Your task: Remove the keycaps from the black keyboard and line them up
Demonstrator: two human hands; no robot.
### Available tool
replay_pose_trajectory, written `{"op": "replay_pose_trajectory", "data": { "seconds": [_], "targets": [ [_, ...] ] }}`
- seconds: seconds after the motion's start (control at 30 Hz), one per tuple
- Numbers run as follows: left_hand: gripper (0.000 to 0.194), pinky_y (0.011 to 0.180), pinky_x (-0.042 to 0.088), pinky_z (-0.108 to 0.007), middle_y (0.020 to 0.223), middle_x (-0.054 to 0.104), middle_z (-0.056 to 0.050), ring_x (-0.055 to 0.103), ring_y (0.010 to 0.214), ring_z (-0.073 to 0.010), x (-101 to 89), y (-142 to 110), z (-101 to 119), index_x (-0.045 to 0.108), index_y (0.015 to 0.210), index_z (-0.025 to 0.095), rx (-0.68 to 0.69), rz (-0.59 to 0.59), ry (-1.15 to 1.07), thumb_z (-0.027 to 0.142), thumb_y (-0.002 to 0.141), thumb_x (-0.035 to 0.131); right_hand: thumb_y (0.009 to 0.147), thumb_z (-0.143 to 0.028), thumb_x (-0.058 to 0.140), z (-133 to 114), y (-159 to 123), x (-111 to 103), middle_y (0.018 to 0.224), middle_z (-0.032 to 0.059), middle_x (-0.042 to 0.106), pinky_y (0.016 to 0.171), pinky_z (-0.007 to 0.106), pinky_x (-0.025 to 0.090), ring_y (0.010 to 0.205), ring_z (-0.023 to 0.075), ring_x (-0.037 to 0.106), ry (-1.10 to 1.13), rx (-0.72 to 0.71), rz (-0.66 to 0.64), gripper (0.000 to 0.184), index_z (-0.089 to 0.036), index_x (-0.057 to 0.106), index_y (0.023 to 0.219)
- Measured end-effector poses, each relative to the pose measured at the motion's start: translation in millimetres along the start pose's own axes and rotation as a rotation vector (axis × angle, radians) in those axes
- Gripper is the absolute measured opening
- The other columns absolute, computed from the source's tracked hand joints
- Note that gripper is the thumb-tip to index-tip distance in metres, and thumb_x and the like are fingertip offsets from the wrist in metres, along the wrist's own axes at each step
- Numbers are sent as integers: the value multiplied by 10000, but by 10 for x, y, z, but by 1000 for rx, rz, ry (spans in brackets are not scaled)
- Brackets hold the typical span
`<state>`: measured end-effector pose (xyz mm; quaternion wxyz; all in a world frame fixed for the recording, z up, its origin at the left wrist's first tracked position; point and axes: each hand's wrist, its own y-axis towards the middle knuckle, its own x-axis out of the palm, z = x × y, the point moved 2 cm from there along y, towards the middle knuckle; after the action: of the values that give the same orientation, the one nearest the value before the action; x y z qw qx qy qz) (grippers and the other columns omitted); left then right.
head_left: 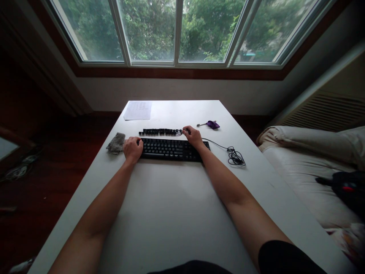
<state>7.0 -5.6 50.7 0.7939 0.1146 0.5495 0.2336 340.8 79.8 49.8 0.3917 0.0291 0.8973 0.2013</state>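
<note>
A black keyboard lies flat across the white table. Its left end is gripped by my left hand, thumb on top. Behind the keyboard, a row of loose black keycaps stretches from left to right. My right hand reaches over the keyboard's right part. Its fingers pinch together at the right end of that row, beside a small thin wire-like piece. What the fingertips hold is too small to make out. A grey cloth lies just left of my left hand.
A brush and a purple crumpled item lie at the back right. The keyboard's cable is coiled on the right. A paper sheet lies at the far left corner. A pale sofa stands right of the table.
</note>
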Motion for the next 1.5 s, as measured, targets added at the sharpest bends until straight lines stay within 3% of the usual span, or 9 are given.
{"op": "replay_pose_trajectory", "data": {
  "seconds": [0.13, 0.37, 0.53, 0.67, 0.97, 1.2, 1.4, 1.5],
  "targets": [
    [217, 949, 430, -441, 1087, 649, -104, 538, 1063, -299, 31, 5, -40, 679, 951, 231, 5, -24, -21, 335, 920, 490, 879, -318, 529, 30, 25, 33, 1062, 55, 733, 885, 311, 480, 962, 207, 661, -32, 1, -28, 308, -218, 678, 1129],
    [215, 962, 434, -442, 1053, 666, -95, 538, 1042, -295, 82, -4, -23, 691, 939, 237, 56, -77, -66, 320, 911, 495, 858, -342, 551, 20, 26, 12, 859, 7, 708, 796, 293, 487, 788, 172, 632, 84, 36, -34, 332, -231, 668, 1149],
    [208, 950, 446, -448, 1086, 672, -85, 533, 1056, -299, 83, -36, 35, 695, 944, 248, 93, -91, -69, 328, 910, 507, 819, -349, 578, -151, 27, -42, 932, 24, 698, 734, 271, 476, 764, 156, 590, 269, -10, 40, 367, -212, 670, 1147],
    [193, 964, 447, -451, 1098, 668, -79, 529, 1068, -298, 85, -51, 59, 690, 953, 255, 126, -93, -64, 333, 908, 520, 836, -383, 571, -348, -5, -46, 840, 14, 677, 659, 259, 454, 676, 139, 539, 415, -29, 24, 382, -203, 658, 1162],
    [174, 964, 436, -466, 1113, 658, -83, 521, 1086, -305, 78, -56, 70, 671, 972, 258, 134, -106, -63, 340, 907, 532, 834, -387, 625, -593, -82, -98, 758, -12, 596, 661, 257, 441, 674, 121, 524, 505, -117, 21, 344, -214, 682, 1125],
    [169, 944, 445, -456, 1113, 663, -82, 529, 1091, -301, 74, -72, 79, 671, 988, 260, 145, -91, -30, 335, 907, 543, 858, -376, 566, -521, -29, -46, 837, 15, 680, 667, 259, 459, 684, 134, 554, 470, -78, 12, 357, -214, 655, 1164],
    [192, 938, 440, -440, 1125, 659, -78, 528, 1098, -294, 65, -83, 98, 665, 1019, 253, 148, -94, 15, 330, 923, 518, 852, -359, 577, -247, 112, -26, 951, 41, 728, 758, 283, 484, 800, 170, 622, 287, -4, 61, 340, -186, 711, 1112],
    [196, 928, 439, -435, 1133, 658, -70, 525, 1107, -294, 57, -88, 114, 663, 1024, 257, 142, -103, 28, 330, 929, 509, 853, -352, 610, -93, 178, 3, 876, 30, 731, 782, 284, 474, 806, 176, 632, 148, 33, 12, 267, -191, 743, 1021]
  ]
}}
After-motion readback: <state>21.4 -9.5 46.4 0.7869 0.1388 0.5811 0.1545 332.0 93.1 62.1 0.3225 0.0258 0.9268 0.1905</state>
